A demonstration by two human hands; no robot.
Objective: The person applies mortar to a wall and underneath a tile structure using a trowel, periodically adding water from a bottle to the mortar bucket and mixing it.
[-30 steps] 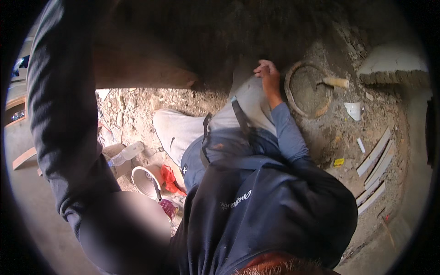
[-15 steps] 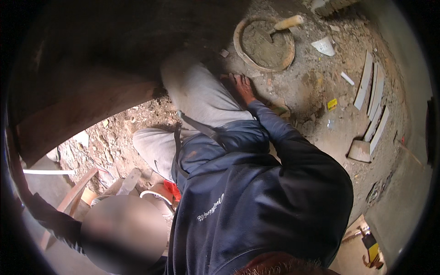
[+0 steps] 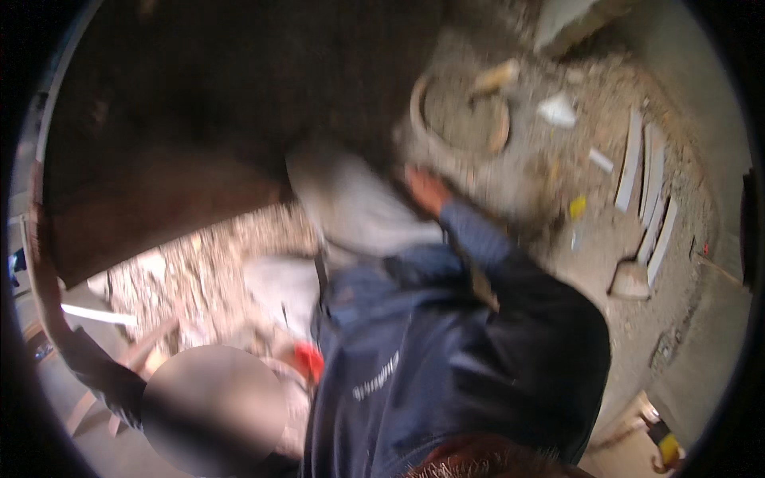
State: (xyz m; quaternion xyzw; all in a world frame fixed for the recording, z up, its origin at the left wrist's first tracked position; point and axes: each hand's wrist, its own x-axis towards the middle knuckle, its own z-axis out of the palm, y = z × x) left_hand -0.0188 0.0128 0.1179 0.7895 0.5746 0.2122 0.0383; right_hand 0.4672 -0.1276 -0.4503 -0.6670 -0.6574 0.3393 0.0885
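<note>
My right hand (image 3: 428, 190) is low over the dirt floor beside my right knee, its fingers stretched forward and blurred. It appears to rest on the ground and holds nothing that I can see. Ahead of it stands a round tub (image 3: 417, 119) of grey mortar, with a wooden-handled trowel (image 3: 496, 77) in it. My left sleeve (image 3: 103, 374) runs up the left rim towards the edge of a large dark panel (image 3: 159, 199). The left hand's fingers cannot be made out there. A blurred disc covers part of that arm's surroundings.
On the right lie several pale curved strips (image 3: 629, 159), a small scoop-shaped piece (image 3: 629, 280), a white fragment (image 3: 558, 110) and a yellow packet (image 3: 577, 207). A wall (image 3: 717, 334) borders that side. Rubble (image 3: 215, 247) and a red item (image 3: 309, 360) are at the left.
The whole view has shifted, so the tub and floor items sit lower in the picture, and it is now smeared by motion. My right hand stays at the same spot by the tub.
</note>
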